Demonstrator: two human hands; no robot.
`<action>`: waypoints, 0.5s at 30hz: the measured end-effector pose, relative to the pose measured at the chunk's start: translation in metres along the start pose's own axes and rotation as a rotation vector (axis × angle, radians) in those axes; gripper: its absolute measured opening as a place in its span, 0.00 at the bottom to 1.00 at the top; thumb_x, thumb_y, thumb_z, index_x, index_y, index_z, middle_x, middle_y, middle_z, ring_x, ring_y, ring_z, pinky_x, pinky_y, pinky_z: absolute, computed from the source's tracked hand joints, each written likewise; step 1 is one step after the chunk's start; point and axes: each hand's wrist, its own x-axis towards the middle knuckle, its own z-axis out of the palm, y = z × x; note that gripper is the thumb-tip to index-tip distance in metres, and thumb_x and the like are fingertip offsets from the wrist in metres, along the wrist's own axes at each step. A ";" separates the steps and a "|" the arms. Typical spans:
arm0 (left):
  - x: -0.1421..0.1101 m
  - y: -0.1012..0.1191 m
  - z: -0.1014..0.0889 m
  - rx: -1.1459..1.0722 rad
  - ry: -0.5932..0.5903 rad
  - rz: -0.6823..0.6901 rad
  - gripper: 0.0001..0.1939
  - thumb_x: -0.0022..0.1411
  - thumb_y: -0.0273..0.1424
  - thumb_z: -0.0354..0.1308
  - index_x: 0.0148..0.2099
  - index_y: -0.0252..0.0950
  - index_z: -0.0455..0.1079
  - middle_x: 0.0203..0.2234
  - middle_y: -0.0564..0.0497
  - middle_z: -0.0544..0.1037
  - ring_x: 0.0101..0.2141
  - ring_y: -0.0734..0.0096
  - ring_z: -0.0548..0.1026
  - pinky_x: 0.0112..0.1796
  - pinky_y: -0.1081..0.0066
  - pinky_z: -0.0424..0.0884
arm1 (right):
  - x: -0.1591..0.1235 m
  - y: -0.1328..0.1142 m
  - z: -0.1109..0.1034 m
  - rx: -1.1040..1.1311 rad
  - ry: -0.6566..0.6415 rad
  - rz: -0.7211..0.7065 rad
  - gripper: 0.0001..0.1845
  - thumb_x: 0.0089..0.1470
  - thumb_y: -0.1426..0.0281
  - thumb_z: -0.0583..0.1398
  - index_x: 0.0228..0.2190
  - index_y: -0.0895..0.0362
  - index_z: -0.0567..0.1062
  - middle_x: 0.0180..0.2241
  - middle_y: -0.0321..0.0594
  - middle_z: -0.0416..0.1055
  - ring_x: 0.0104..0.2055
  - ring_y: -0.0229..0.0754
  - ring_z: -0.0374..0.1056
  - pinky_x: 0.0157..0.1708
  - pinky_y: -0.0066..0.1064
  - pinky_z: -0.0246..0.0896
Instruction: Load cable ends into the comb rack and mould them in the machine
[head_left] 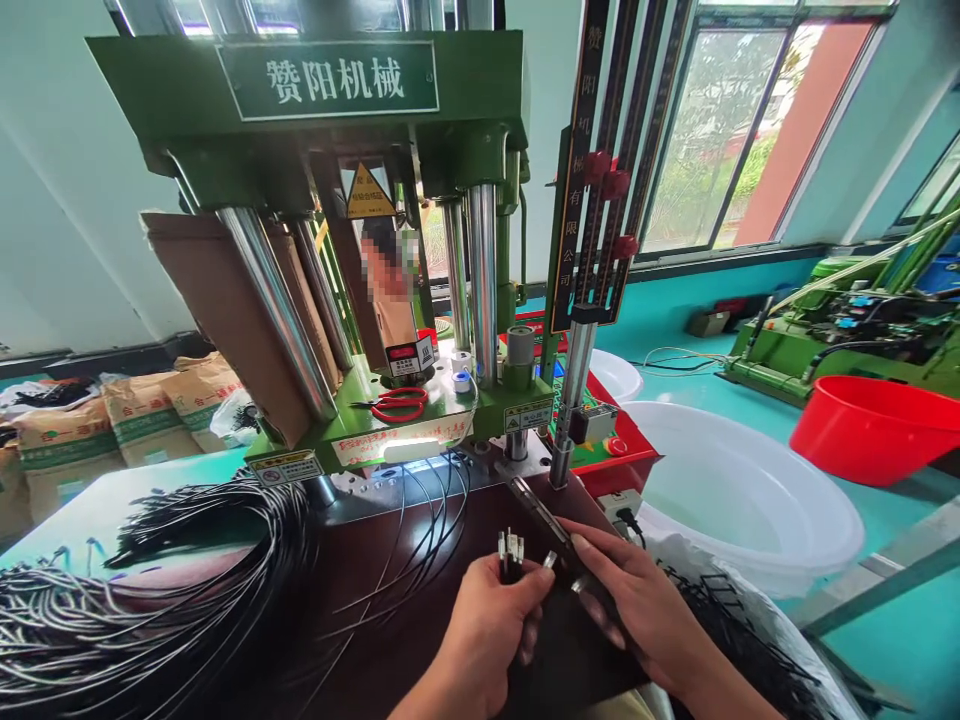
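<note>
My left hand [489,612] is closed around a small bunch of black cable ends with silver metal plugs [511,548] pointing up. Another metal plug [551,562] shows at its thumb and fingertip. Just to the right, my right hand [637,595] has its fingers closed on a long, narrow dark metal bar [540,510], which slants up toward the press. Below those fingers is a small shiny metal end [577,588]; what it belongs to is unclear. Several thin black cables [431,530] run from under the press onto the dark tabletop [420,650].
A green press [322,140] stands ahead, with red-handled pliers [399,403] on its plate. A large cable bundle [247,560] lies at left. At right are a bag of black parts [735,630], a white tub [840,520] and a red tub [877,430].
</note>
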 end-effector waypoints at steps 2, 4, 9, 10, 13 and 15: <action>0.000 0.001 0.002 0.035 -0.015 -0.001 0.13 0.49 0.37 0.61 0.31 0.34 0.63 0.14 0.60 0.60 0.12 0.83 0.53 0.12 0.78 0.47 | 0.001 0.001 -0.001 -0.027 -0.018 -0.006 0.31 0.54 0.54 0.57 0.53 0.59 0.67 0.16 0.31 0.61 0.13 0.28 0.49 0.08 0.18 0.45; 0.001 0.002 0.004 0.070 -0.014 -0.005 0.12 0.49 0.36 0.61 0.29 0.34 0.63 0.13 0.59 0.59 0.12 0.83 0.53 0.12 0.78 0.47 | 0.001 0.003 -0.002 -0.048 -0.032 -0.016 0.31 0.55 0.53 0.57 0.54 0.59 0.67 0.14 0.30 0.59 0.13 0.28 0.48 0.08 0.18 0.45; 0.000 0.004 0.005 0.118 0.007 -0.020 0.09 0.49 0.34 0.58 0.29 0.34 0.63 0.12 0.59 0.59 0.11 0.82 0.53 0.11 0.78 0.46 | 0.002 0.006 -0.003 -0.070 -0.069 -0.030 0.30 0.55 0.53 0.56 0.54 0.58 0.68 0.14 0.29 0.58 0.12 0.28 0.48 0.08 0.18 0.44; 0.000 0.004 0.005 0.115 0.003 -0.016 0.09 0.49 0.33 0.58 0.29 0.34 0.62 0.13 0.59 0.59 0.11 0.82 0.53 0.11 0.78 0.46 | 0.001 0.006 -0.003 -0.075 -0.074 -0.028 0.30 0.55 0.53 0.56 0.54 0.58 0.67 0.14 0.29 0.58 0.12 0.28 0.49 0.08 0.18 0.44; -0.001 0.003 0.004 0.100 -0.004 0.001 0.09 0.49 0.33 0.58 0.28 0.34 0.62 0.13 0.59 0.59 0.11 0.83 0.52 0.11 0.78 0.47 | 0.001 0.006 -0.003 -0.122 -0.083 -0.035 0.31 0.56 0.52 0.55 0.54 0.59 0.67 0.13 0.29 0.58 0.12 0.28 0.48 0.09 0.18 0.43; 0.000 0.002 0.004 0.100 -0.001 0.006 0.09 0.50 0.33 0.57 0.28 0.34 0.62 0.13 0.59 0.59 0.12 0.82 0.52 0.11 0.78 0.47 | 0.001 0.006 -0.003 -0.163 -0.085 -0.042 0.32 0.56 0.52 0.54 0.54 0.60 0.67 0.12 0.30 0.59 0.12 0.28 0.48 0.09 0.18 0.42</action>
